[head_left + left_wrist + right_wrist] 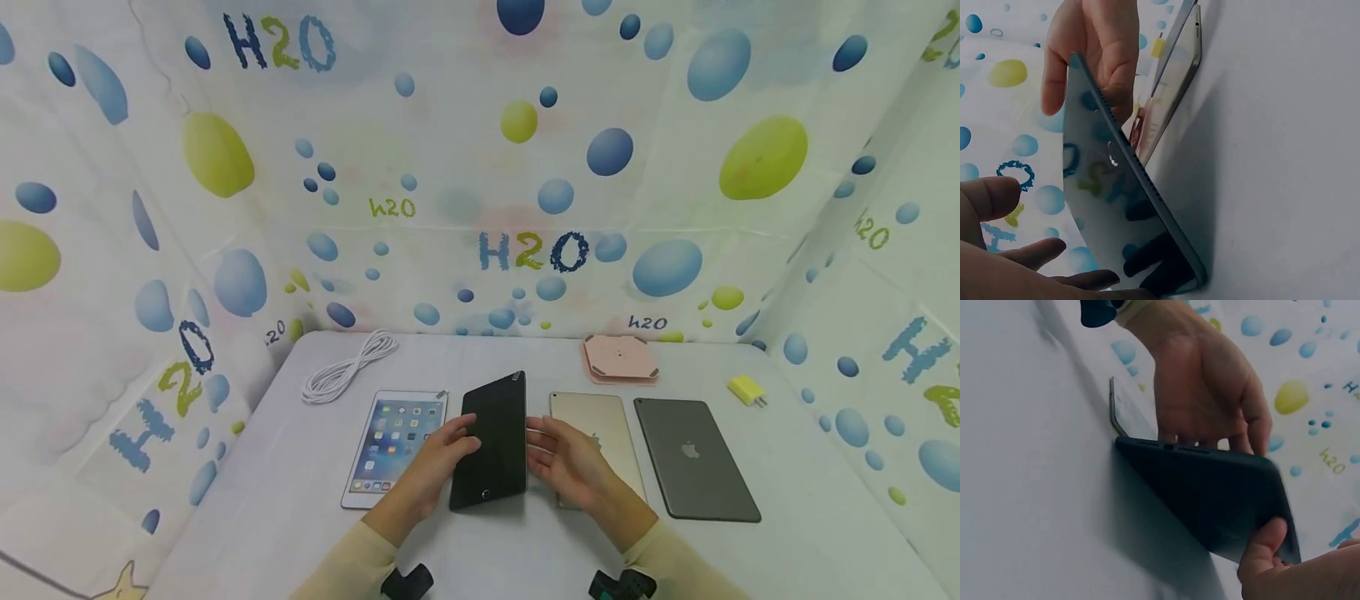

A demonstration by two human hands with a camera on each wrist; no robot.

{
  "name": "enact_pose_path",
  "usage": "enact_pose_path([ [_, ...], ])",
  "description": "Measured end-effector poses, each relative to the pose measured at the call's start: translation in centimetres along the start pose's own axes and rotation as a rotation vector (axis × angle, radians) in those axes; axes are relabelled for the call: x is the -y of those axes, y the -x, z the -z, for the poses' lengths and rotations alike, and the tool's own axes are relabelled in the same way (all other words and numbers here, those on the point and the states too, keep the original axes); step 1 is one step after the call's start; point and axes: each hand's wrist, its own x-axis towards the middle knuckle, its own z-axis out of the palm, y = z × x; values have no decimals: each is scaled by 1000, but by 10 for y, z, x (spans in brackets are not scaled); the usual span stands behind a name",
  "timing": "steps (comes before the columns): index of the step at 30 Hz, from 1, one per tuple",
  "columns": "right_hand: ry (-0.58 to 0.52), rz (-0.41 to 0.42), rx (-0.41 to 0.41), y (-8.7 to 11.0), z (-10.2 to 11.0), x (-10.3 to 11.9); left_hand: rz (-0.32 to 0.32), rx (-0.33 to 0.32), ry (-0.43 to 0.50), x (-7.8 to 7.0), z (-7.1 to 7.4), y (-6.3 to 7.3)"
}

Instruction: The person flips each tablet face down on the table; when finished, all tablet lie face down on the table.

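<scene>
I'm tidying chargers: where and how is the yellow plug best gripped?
Probably pinch the yellow plug by its blocky body, from above: it lies on the table, and its thin prongs stick out toward the near right, leaving the body's sides for finger and thumb.

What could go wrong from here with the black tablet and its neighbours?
The black tablet is tilted between the left grip and the right grip, so it might slip if either shifts. Falling, it could strike the white tablet close on its left. The right grip, overlapping the gold tablet in the head view, might nudge it.
</scene>
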Motion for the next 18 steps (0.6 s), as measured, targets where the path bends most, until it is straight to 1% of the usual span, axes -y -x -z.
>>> enact_pose_path([
  [5,-24,-2,10,-4,-10,-3,-18,24,-30,-3,-2,0],
  [11,20,-5,60,-8,-20,-4,-12,35,-36,-7,-1,-2],
  [15,44,-30,93,-8,-26,-6,-6,34,-31,-11,-1,-2],
  [18,69,-44,133,-8,-30,-8,7,37,-19,-14,0,-2],
])
